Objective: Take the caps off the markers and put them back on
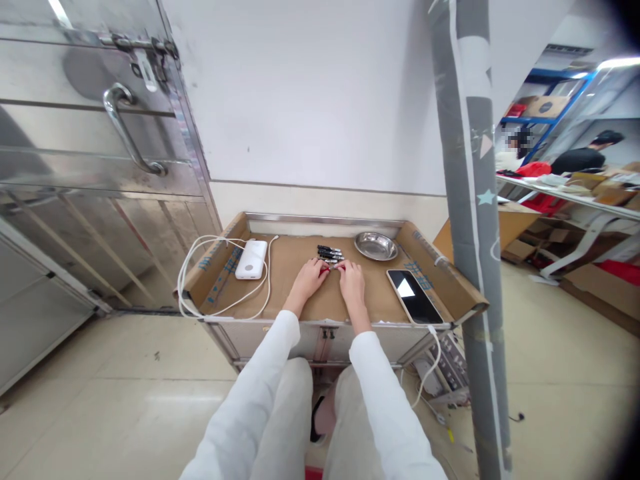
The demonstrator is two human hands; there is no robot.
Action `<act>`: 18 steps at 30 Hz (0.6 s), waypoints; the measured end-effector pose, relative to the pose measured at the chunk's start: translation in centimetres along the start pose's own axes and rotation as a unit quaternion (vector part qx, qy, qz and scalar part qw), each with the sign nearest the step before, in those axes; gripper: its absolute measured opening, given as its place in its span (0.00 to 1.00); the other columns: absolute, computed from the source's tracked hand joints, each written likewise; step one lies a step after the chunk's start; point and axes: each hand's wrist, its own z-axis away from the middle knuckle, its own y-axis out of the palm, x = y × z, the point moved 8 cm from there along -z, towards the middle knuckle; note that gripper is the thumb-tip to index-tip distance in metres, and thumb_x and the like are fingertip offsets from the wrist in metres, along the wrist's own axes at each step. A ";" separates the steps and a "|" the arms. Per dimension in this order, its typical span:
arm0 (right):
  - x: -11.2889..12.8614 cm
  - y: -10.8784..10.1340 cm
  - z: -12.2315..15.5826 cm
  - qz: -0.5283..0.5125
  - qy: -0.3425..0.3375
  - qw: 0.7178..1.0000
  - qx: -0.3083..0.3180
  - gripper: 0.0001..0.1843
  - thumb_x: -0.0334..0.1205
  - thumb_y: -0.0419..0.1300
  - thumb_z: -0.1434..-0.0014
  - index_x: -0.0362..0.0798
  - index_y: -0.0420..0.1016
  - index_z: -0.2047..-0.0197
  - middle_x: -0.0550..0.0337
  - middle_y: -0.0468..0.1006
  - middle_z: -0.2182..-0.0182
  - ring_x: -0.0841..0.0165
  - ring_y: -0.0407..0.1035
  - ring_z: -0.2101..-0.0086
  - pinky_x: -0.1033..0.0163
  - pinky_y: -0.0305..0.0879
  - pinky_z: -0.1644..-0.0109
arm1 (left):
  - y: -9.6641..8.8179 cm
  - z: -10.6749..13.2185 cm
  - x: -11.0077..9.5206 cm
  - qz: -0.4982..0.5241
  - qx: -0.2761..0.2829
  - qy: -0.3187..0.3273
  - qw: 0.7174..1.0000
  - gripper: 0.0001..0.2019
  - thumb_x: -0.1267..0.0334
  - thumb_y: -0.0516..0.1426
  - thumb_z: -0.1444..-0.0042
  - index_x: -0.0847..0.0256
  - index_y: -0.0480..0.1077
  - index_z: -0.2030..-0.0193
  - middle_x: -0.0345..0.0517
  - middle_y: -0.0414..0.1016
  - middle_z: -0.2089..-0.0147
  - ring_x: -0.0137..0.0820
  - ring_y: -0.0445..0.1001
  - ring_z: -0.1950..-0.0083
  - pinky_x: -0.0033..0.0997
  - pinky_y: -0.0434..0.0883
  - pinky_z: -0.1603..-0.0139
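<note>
My left hand (310, 276) and my right hand (351, 279) are close together at the middle of the cardboard-lined tabletop (325, 303). Their fingertips pinch opposite ends of a slim pen (332, 267), which shows red by both hands and a paler middle. Much of it is covered by the fingers. Just beyond lie several black pens (330, 253), side by side in a small row. A shiny round metal bowl (376, 246) sits behind and to the right of my right hand.
To the left is a white power bank (251, 260) with a looping white cable (270, 270). A phone (414, 297) lies at the right front. Raised cardboard sides (440, 273) flank the tabletop. A tall grey wrapped roll (475, 220) stands at right; two people sit farther back.
</note>
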 end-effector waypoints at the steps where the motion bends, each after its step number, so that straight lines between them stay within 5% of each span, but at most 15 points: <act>1: -0.1 -0.1 0.0 0.001 0.004 1.000 -0.005 0.14 0.33 0.45 0.36 0.46 0.72 0.61 0.50 0.75 0.64 0.61 0.63 0.62 0.59 0.56 0.56 | 0.0 0.0 0.0 0.005 0.001 0.001 1.000 0.06 0.64 0.51 0.39 0.61 0.67 0.58 0.49 0.71 0.58 0.36 0.69 0.54 0.39 0.68 0.51; 18: -0.6 -1.4 0.1 0.017 0.045 0.998 -0.051 0.17 0.37 0.45 0.35 0.48 0.75 0.63 0.53 0.80 0.68 0.65 0.64 0.70 0.61 0.51 0.61 | -1.3 0.1 -0.8 0.051 -0.029 0.004 0.998 0.06 0.68 0.49 0.38 0.60 0.67 0.59 0.47 0.71 0.58 0.34 0.69 0.54 0.37 0.67 0.49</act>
